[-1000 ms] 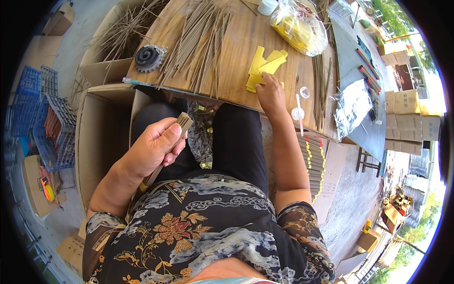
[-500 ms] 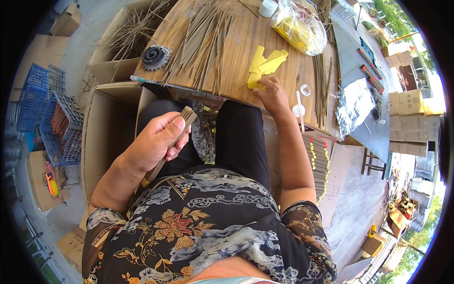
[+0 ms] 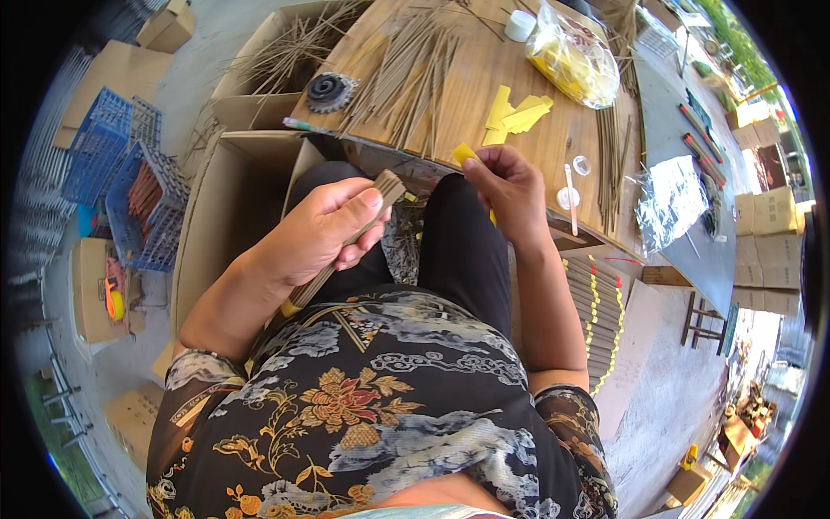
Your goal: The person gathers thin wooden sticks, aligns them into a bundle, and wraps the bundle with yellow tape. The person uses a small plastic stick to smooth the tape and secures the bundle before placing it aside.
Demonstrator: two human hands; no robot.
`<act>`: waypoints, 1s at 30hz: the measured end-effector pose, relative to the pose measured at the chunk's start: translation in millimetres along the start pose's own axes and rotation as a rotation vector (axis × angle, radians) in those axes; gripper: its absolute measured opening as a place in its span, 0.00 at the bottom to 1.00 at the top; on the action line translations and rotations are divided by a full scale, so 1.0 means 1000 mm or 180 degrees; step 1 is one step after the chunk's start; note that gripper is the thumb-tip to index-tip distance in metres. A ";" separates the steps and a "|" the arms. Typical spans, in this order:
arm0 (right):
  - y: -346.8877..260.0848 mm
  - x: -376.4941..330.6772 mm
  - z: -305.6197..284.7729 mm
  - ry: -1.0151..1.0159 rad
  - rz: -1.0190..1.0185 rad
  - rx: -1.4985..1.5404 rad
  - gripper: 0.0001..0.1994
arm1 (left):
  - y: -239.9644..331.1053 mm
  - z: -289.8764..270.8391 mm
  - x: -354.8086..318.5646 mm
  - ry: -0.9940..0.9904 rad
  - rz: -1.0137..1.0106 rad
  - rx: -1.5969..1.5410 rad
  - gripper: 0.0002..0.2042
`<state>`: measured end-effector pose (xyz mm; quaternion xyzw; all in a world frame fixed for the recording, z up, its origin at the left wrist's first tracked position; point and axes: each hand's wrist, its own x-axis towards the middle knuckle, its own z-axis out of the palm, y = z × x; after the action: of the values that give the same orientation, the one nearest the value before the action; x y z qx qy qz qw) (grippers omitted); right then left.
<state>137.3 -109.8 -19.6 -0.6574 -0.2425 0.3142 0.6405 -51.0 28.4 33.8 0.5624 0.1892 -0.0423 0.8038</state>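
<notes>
My left hand (image 3: 339, 227) is wrapped round a bundle of thin brown sticks (image 3: 389, 185), which slants from its upper end down towards my waist. A yellow band shows near the bundle's lower end. Between the fingers and thumb of my right hand (image 3: 512, 192) is a yellow paper strip (image 3: 464, 154), held just off the table's near edge and apart from the bundle. More yellow paper strips (image 3: 521, 113) lie fanned out on the wooden table (image 3: 484, 65) beyond that hand.
Loose sticks (image 3: 406, 78) cover the table's left part, beside a black toothed wheel (image 3: 329, 92). A plastic bag of yellow strips (image 3: 571, 60) and a small white jar (image 3: 520, 26) stand farther back. Open cardboard boxes (image 3: 233, 225) stand left; finished bundles (image 3: 598, 303) lie right.
My right hand has lifted a yellow paper strip off the pile and drawn it back towards me. My left hand still grips the stick bundle. The whole view has shifted a little.
</notes>
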 end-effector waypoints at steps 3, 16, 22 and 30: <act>-0.032 -0.039 0.017 -0.0411 -0.0109 0.0830 0.06 | 0.002 0.009 -0.009 0.0003 0.0125 0.0093 0.14; -0.062 -0.090 0.067 -0.0769 -0.0258 0.0488 0.09 | -0.004 0.028 -0.034 0.0194 0.0851 0.0856 0.14; -0.063 -0.083 0.077 -0.0699 -0.0022 0.0135 0.09 | -0.011 0.013 -0.035 0.0140 0.0829 0.0785 0.15; -0.066 -0.060 0.087 -0.0846 0.0309 -0.0177 0.10 | -0.011 -0.009 -0.033 0.0069 0.0609 0.0324 0.19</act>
<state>38.2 -88.8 53.8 -0.6385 -0.3017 0.4222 0.5684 -86.6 28.3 33.1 0.6185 0.1409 0.0311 0.7724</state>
